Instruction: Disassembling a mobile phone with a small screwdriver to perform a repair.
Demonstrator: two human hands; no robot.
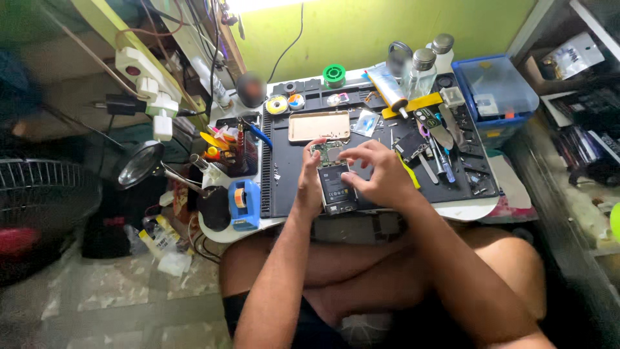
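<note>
Left hand (311, 187) grips the opened black phone with exposed battery and circuit board (334, 181) over the dark repair mat (284, 187) on the worktop; right hand (381, 174) pinches at its battery.

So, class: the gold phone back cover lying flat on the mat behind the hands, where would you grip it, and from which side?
The gold back cover lies flat on the dark mat, long side across. Probably best pinched across its short width, on the two long edges near the middle, coming from above. The left hand and right hand, busy on the opened phone, sit in front, so reach over them.
</note>
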